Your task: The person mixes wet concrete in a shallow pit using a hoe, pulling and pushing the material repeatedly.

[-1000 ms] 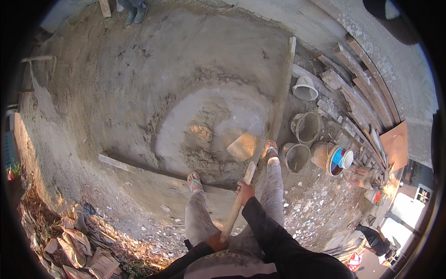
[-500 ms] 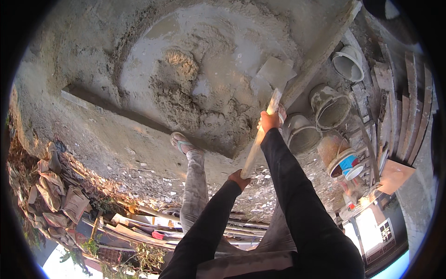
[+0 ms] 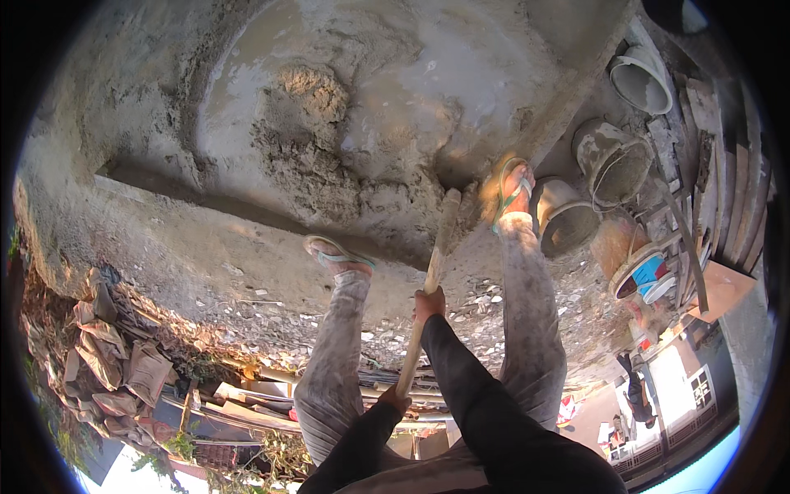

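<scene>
My right hand (image 3: 429,305) is wrapped round the middle of the wooden handle of a hoe (image 3: 413,352). Lower down, close to my body, my left hand (image 3: 396,401) grips the handle's rear end. The hoe's far end reaches the near corner of a pool of wet grey mortar (image 3: 387,198); its blade cannot be made out there. Thick lumps and a sandy brown mound (image 3: 317,92) rise from the watery mix. My feet in sandals stand on either side of the handle, at the mortar's near edge.
A low board (image 3: 197,204) borders the mortar on the near left. Several mortar-stained buckets (image 3: 568,218) line the right side, beside stacked planks (image 3: 732,189). Crumpled paper sacks (image 3: 148,366) lie at left. Rubble covers the ground near my feet. Another person (image 3: 638,393) stands in the background.
Both hands have drawn the hoe back toward my body and left. Its flat blade, visible before at the right of the mix, is out of sight at the near corner.
</scene>
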Tool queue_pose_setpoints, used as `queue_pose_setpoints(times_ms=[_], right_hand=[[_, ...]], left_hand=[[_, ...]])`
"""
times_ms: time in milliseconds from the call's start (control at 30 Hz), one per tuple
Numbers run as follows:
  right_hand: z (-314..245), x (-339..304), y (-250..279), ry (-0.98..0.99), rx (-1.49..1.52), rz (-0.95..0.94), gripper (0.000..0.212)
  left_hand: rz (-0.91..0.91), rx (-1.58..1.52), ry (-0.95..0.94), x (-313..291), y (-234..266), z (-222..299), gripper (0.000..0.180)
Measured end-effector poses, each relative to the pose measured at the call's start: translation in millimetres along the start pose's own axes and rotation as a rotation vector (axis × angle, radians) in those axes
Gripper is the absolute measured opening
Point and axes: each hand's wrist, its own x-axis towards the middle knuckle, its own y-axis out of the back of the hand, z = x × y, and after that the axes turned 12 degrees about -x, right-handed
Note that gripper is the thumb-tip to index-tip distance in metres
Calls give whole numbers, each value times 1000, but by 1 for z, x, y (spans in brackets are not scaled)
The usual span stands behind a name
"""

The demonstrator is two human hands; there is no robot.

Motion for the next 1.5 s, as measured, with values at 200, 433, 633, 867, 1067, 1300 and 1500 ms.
queue_pose_setpoints(times_ms=[200,433,633,867,1067,1300,1500], right_hand=[[-2,32,7,-38,106,-165,18],[-74,-18,96,24,203,-398,12],[-96,-65,163,291,175,-152,15],[-129,-1,205,580,161,-7,13],[-135,-75,152,915,-363,29,33],[-125,-109,-59,1264,-868,0,50],[-128,-113,-198,1179,-1146,-118,42]], left_hand=[[46,-50,-35,-9,-19,20,67],[-8,-168,-202,-114,-27,121,65],[90,-122,-348,-96,-79,106,54],[141,-349,-549,54,-165,172,38],[26,-726,-664,86,-186,171,52],[-27,-1405,-711,112,-110,130,39],[-129,-1915,-825,101,-27,119,25]])
